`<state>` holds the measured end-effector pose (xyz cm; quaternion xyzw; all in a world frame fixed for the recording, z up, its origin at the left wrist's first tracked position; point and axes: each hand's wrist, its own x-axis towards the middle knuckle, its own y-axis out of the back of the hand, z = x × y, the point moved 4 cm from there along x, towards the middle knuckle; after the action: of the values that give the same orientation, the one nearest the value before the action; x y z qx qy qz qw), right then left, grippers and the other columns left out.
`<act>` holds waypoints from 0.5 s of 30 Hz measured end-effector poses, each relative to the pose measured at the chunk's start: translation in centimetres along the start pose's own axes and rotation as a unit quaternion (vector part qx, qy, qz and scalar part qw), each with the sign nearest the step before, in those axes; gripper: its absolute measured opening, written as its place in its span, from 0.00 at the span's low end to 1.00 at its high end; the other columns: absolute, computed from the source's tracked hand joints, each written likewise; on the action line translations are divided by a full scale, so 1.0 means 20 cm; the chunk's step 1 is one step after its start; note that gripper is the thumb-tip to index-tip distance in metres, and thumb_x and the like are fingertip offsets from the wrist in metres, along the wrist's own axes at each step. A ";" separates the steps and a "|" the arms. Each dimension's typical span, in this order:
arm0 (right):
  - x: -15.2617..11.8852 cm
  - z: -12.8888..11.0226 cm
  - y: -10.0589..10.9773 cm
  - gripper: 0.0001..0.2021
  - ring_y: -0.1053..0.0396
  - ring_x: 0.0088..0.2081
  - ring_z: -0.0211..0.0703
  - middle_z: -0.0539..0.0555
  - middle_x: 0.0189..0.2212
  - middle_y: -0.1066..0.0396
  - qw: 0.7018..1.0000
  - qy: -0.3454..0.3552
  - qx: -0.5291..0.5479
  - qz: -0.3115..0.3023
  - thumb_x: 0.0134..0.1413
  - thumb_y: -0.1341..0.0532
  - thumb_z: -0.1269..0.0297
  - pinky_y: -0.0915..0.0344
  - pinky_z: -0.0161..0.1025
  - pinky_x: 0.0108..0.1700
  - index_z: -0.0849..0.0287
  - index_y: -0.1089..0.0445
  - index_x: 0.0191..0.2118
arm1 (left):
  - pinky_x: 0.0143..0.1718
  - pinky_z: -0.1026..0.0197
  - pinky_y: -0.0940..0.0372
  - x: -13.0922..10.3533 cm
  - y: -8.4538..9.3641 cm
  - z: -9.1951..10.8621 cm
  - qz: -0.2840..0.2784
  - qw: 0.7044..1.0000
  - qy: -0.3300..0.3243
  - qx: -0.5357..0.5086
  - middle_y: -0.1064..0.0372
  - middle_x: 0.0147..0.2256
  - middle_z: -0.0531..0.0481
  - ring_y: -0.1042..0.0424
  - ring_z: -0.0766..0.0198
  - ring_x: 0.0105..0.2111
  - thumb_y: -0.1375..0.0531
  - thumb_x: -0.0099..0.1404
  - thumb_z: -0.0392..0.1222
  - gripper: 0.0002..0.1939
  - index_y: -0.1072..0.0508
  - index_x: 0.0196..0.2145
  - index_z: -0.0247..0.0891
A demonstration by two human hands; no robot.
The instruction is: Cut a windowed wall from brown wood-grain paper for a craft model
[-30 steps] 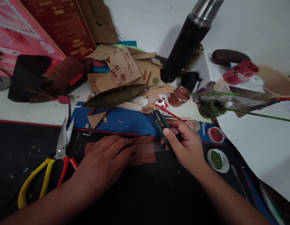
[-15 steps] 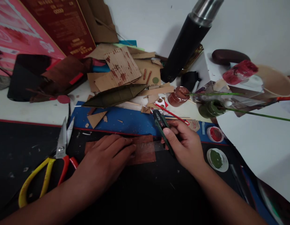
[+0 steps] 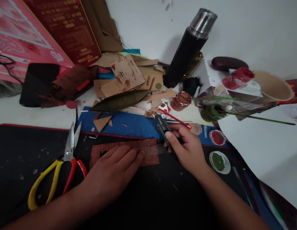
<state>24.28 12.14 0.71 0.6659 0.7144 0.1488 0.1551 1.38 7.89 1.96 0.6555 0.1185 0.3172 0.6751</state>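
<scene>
A reddish-brown rectangular piece (image 3: 152,159) lies on the black mat, with a clear strip (image 3: 160,149) across its right part and beyond its right edge. My left hand (image 3: 118,163) rests flat on the piece, fingers extended side by side, with the fingertips at the strip. My right hand (image 3: 186,145) is wrapped round a dark green utility knife (image 3: 163,126) that points up and to the left. The right fingertips are close to the strip's right end; whether they pinch it is hidden. Scissors (image 3: 69,155) with yellow and red handles lie open left of my left hand.
A dark green boat-like shape (image 3: 119,101) and cardboard scraps (image 3: 126,72) lie behind the mat. A black flask (image 3: 186,51) stands behind brown (image 3: 180,102) and green (image 3: 212,113) paint jars. Paint-filled lids (image 3: 219,162) sit at right. A phone (image 3: 39,84) is at left.
The whole view has shifted slightly. My left hand has slid a little to the right along the piece, uncovering more of its left part. My right hand still holds the knife.
</scene>
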 end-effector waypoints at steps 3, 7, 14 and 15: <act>0.00 -0.01 0.00 0.15 0.31 0.23 0.38 0.46 0.23 0.29 1.000 0.008 -0.014 0.000 0.68 0.40 0.50 0.36 0.36 0.25 0.56 0.27 0.48 | 0.47 0.54 0.33 -0.01 -0.02 0.01 -0.015 1.000 0.013 0.002 0.24 0.48 0.42 0.29 0.55 0.45 0.50 0.70 0.27 0.23 0.28 0.57 0.35; -0.01 0.00 0.00 0.16 0.31 0.24 0.39 0.48 0.25 0.28 1.000 0.001 -0.018 -0.002 0.68 0.39 0.49 0.36 0.36 0.26 0.57 0.27 0.48 | 0.44 0.54 0.31 0.00 -0.03 0.03 -0.028 0.999 0.027 0.022 0.24 0.45 0.42 0.29 0.54 0.43 0.48 0.67 0.26 0.25 0.29 0.60 0.34; 0.00 0.02 -0.01 0.21 0.31 0.21 0.39 0.48 0.23 0.27 0.994 -0.052 0.101 0.007 0.63 0.37 0.43 0.34 0.35 0.23 0.57 0.29 0.46 | 0.41 0.54 0.30 0.03 -0.03 0.09 -0.030 0.996 0.007 0.087 0.24 0.43 0.41 0.28 0.54 0.41 0.44 0.65 0.28 0.22 0.25 0.56 0.29; 0.00 0.02 -0.01 0.21 0.31 0.20 0.39 0.47 0.23 0.27 0.991 -0.062 0.117 0.011 0.62 0.37 0.42 0.34 0.35 0.23 0.57 0.29 0.45 | 0.41 0.55 0.30 0.03 -0.02 0.10 -0.027 0.995 0.007 0.091 0.24 0.42 0.42 0.27 0.54 0.41 0.44 0.66 0.29 0.21 0.25 0.56 0.29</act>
<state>24.31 12.14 0.30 0.6949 0.7089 0.0242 0.1184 3.15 6.69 1.89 0.7087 0.1695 0.2914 0.6198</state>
